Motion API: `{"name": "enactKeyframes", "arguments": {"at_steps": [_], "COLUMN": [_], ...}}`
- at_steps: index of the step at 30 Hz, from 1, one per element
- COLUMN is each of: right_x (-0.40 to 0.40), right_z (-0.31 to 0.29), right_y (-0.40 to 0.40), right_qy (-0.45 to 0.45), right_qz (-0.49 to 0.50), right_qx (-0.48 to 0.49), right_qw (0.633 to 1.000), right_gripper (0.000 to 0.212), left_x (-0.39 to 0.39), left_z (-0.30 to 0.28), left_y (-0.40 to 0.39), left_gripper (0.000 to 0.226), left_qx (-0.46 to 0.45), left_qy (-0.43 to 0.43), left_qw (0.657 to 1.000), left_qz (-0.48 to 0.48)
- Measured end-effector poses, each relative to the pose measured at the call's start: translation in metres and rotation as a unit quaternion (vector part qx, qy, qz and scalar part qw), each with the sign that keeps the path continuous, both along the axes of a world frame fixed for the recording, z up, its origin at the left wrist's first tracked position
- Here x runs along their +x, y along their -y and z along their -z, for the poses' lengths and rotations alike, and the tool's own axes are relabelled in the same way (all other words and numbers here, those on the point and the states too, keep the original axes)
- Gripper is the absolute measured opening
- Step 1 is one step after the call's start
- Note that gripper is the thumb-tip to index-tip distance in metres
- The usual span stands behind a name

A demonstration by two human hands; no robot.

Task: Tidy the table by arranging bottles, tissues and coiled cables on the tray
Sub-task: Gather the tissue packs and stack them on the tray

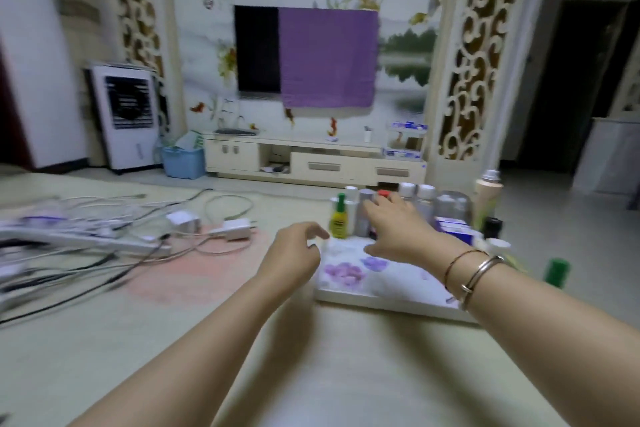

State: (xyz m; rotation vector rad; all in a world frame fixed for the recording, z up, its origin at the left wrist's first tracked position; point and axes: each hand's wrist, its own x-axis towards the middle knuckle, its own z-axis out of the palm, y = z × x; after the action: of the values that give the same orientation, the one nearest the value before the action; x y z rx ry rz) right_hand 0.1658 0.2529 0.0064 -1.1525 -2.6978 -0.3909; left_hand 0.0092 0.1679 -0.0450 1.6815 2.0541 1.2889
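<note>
A white tray (381,298) with purple flowers lies on the table at centre right. Along its far edge stand several bottles: a yellow one with a green cap (338,218), a silver one (363,215), a red-capped one (382,193) and white-capped ones (425,199). My right hand (398,229) reaches over the tray with relaxed fingers close to the silver and red-capped bottles; whether it touches them is unclear. My left hand (294,253) hovers at the tray's left edge, fingers loosely curled, holding nothing. Tangled cables (104,246) and white chargers (235,228) lie loose at the left.
A white power strip (79,239) sits among the cables at far left. Right of the tray stand a green bottle (557,272), a black-capped jar (491,227) and a tall beige bottle (486,198). Blue-and-white boxes (453,227) rest on the tray's right side.
</note>
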Motion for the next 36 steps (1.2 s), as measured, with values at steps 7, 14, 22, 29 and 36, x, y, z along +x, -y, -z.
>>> {"name": "enactKeyframes", "arguments": {"at_steps": [7, 14, 22, 29, 36], "right_x": [-0.147, -0.261, -0.363, -0.438, -0.452], "right_z": [0.036, 0.056, 0.053, 0.060, 0.071], "right_y": [0.041, 0.075, 0.114, 0.149, 0.184], "right_qy": [-0.040, -0.069, -0.133, -0.185, -0.197], "right_qz": [-0.117, -0.204, -0.271, -0.273, -0.353], "right_qx": [-0.076, -0.134, -0.179, -0.246, -0.320], "right_qw": [0.989, 0.967, 0.936, 0.911, 0.857], "right_gripper": [0.043, 0.036, 0.029, 0.029, 0.029], "left_x": [-0.138, -0.218, -0.286, -0.329, -0.324], "left_z": [0.014, 0.023, -0.001, 0.014, 0.044], "left_y": [0.098, 0.152, 0.215, 0.275, 0.279], "left_gripper": [0.037, 0.032, 0.034, 0.064, 0.037], "left_qx": [-0.057, -0.050, -0.149, -0.359, -0.241], "left_qy": [-0.012, -0.034, -0.126, -0.012, -0.105], "left_qw": [0.988, 0.963, 0.880, 0.813, 0.819], "left_qz": [-0.144, -0.262, -0.434, -0.458, -0.510]}}
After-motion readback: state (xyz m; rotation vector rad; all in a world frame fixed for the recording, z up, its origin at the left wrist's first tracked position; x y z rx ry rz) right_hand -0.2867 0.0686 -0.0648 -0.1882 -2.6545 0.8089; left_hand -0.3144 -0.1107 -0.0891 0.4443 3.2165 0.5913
